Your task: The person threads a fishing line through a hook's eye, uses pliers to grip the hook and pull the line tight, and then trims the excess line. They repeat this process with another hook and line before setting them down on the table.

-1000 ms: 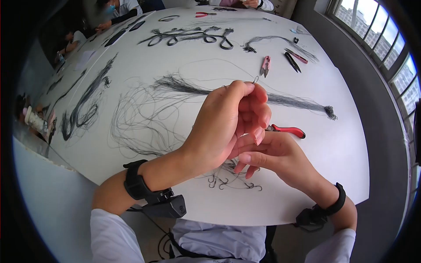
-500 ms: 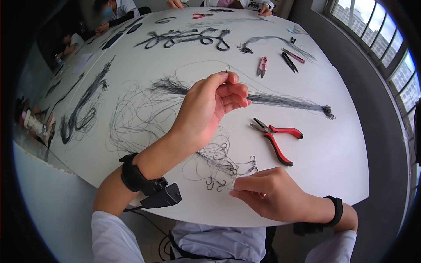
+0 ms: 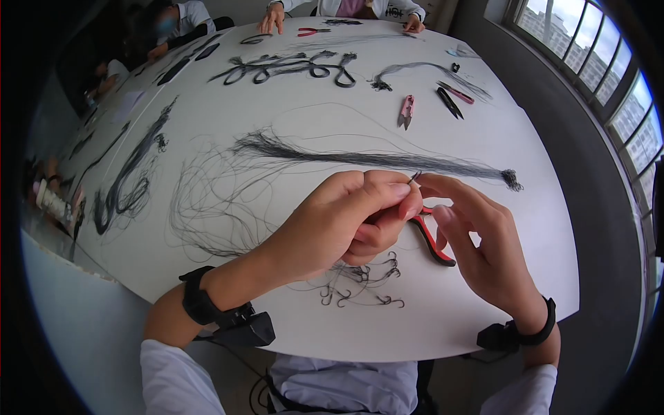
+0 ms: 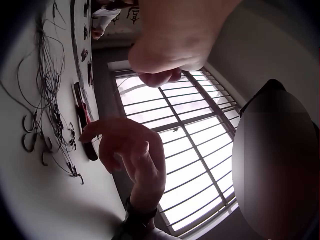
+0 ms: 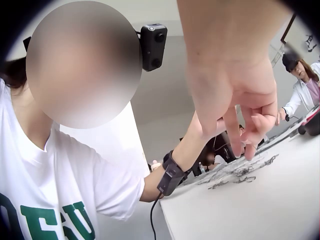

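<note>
My left hand pinches a small dark hook between thumb and forefinger, its other fingers curled below. Beside it, the right hand has its forefinger reaching to the hook and its thumb apart, the fingers loosely bent; whether it touches the hook is hard to tell. In the left wrist view the right hand shows the same spread of thumb and forefinger. Several hooks on thin dark lines lie on the table below the hands. Red-handled pliers lie partly hidden behind the right hand.
A long bundle of dark line crosses the white table beyond the hands, loose strands spreading left. Farther off lie pink snips, black snips and looped bundles. Other people sit at the far side.
The right hand has risen from near the table's front edge to the left hand's fingertips. The left hand has come down and right, its fingers still pinching the hook. The pliers are now partly covered.
</note>
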Demonstrator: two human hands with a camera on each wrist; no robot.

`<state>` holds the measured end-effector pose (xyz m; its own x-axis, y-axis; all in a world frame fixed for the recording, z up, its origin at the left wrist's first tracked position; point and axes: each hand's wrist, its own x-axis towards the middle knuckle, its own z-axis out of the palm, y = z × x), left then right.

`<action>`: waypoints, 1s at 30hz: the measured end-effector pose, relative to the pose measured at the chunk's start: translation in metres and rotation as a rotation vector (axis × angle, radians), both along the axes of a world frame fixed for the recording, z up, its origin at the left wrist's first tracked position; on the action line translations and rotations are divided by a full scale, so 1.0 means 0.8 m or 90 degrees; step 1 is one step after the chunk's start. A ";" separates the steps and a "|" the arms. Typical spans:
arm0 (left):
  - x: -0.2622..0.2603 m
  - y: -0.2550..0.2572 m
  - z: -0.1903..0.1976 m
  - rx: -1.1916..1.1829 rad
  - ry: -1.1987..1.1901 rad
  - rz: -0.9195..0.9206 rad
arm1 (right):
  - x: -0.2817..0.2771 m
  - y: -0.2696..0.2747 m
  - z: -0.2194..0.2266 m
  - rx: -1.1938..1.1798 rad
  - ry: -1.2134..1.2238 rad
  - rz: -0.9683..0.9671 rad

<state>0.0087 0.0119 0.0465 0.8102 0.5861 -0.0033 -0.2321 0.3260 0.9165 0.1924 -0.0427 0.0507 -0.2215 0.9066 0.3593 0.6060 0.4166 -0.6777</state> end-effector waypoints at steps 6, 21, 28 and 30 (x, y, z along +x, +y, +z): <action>0.001 -0.016 0.007 0.059 0.069 -0.055 | 0.006 0.004 0.007 0.168 -0.002 0.078; -0.005 -0.016 0.000 0.136 0.122 -0.042 | 0.013 0.005 0.004 0.381 -0.131 0.127; -0.005 -0.015 0.000 0.089 0.169 -0.209 | 0.016 0.007 0.004 0.390 -0.178 0.154; -0.005 -0.018 0.001 0.089 0.174 -0.192 | 0.017 0.009 0.003 0.381 -0.151 0.159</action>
